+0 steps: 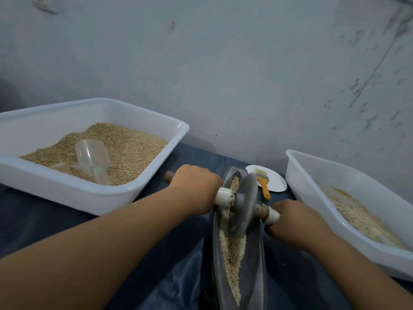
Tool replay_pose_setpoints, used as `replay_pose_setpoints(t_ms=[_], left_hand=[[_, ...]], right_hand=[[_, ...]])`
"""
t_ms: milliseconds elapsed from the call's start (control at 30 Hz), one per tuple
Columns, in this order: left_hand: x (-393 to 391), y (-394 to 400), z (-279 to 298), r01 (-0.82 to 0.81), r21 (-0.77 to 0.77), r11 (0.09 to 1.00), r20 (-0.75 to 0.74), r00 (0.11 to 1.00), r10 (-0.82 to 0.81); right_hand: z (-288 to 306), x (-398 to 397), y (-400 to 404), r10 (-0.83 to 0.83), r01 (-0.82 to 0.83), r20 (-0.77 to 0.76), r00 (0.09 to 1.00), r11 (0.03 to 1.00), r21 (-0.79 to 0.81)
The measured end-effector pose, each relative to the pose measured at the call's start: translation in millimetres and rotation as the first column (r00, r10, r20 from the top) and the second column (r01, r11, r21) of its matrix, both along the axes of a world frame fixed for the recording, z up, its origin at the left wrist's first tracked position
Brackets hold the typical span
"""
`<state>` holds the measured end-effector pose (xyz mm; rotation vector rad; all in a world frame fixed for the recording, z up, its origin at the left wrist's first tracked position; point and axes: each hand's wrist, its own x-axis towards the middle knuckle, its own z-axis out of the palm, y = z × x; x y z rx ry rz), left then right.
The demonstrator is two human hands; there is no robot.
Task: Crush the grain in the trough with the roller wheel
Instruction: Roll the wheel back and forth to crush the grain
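Note:
A narrow grey metal trough (254,274) runs away from me on the dark blue cloth, with pale crushed grain (232,253) lying along its groove. The grey roller wheel (244,202) stands on edge in the trough's far half, tilted slightly. Its axle carries a white sleeve on each side. My left hand (196,189) grips the left handle, whose brown wooden end sticks out past my knuckles. My right hand (290,222) grips the right handle close to the trough's rim.
A white tub (93,198) of whole grain with a clear plastic scoop (93,159) stands at the left. Another white tub (380,260) of crushed grain is at the right. A small white plate (277,184) with an orange-handled brush (263,184) lies behind the trough. A wall is close behind.

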<state>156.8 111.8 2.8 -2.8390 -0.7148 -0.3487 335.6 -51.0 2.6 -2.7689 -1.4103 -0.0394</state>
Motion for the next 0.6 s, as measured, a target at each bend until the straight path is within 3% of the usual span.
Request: replay_pose_setpoints(t_ms=[233,467,533,600], left_hand=[[-19,-16,-5,0.019,0.017,1.0,-0.01,1.0,-0.019],[-24,-24,-4,0.049,0.071,0.996,-0.017,0.999,-0.048],[-22,-20,-7,0.052,0.072,0.996,-0.001,0.999,-0.052],[-17,-14,-6,0.033,0.036,0.999,-0.008,0.999,-0.032]], right_hand=[[3,-21,-24,0.016,-0.019,-0.052,0.999,0.998,-0.067],[5,-23,-30,0.008,-0.044,-0.228,0.974,0.987,-0.153],[2,-21,-30,-0.004,-0.024,-0.212,0.977,0.991,-0.13],[0,-22,-24,-0.01,0.005,-0.098,0.995,0.998,-0.056]])
